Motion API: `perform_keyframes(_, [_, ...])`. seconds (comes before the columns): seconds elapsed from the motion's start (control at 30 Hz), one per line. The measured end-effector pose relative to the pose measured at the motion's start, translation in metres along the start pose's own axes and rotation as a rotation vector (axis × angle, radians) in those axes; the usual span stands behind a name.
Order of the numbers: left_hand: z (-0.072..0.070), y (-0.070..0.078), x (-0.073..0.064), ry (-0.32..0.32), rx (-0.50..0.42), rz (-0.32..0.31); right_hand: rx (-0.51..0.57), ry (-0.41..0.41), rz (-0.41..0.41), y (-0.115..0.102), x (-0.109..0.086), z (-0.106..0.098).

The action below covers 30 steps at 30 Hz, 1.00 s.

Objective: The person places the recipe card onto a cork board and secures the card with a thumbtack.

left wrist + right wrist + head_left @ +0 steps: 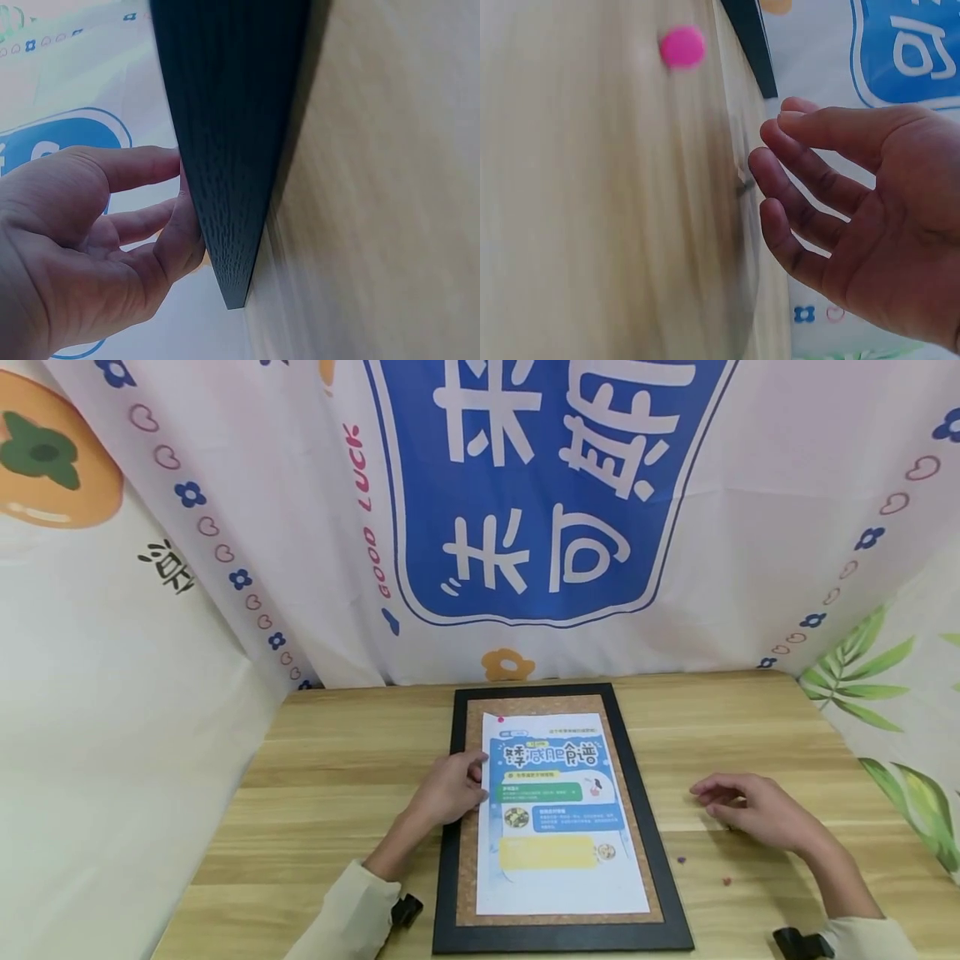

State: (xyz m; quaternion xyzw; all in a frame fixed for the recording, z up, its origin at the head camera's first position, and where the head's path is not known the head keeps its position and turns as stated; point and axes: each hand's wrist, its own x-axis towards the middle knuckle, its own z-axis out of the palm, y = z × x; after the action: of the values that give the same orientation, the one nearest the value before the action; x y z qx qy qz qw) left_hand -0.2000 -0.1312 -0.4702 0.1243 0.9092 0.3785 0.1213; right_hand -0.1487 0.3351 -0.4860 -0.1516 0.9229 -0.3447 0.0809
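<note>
A printed sheet of paper [562,893] with blue, green and yellow blocks lies on a cork board [467,893] in a black frame [562,937]. One small red pushpin [501,720] sits at the sheet's upper left corner. My left hand [452,787] reaches over the frame's left side, thumb and fingers spread apart, touching the sheet's left edge. In the left wrist view the frame partly hides those fingertips. To the right of the board, my right hand [757,810] hovers over the table, fingers loosely bent, nothing visible in them.
Two small pushpins, one purple [681,860] and one red [727,881], lie on the wooden table [337,760] between the board and my right hand. A printed curtain [300,527] hangs behind the table.
</note>
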Motion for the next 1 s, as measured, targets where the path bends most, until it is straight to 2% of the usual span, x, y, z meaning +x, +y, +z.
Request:
perform_keyframes(0.3, [0.001, 0.0, 0.0, 0.014, 0.029, 0.011, 0.021, -0.024, -0.032, 0.02, -0.015, -0.008])
perform_keyframes(0.77, [0.002, -0.001, -0.001, 0.01, 0.016, 0.012, 0.023, -0.062, -0.115, 0.028, -0.026, -0.004])
perform_keyframes(1.0, [0.002, -0.002, -0.001, 0.017, 0.024, 0.024, -0.022, -0.036, -0.072, 0.024, -0.029, -0.005])
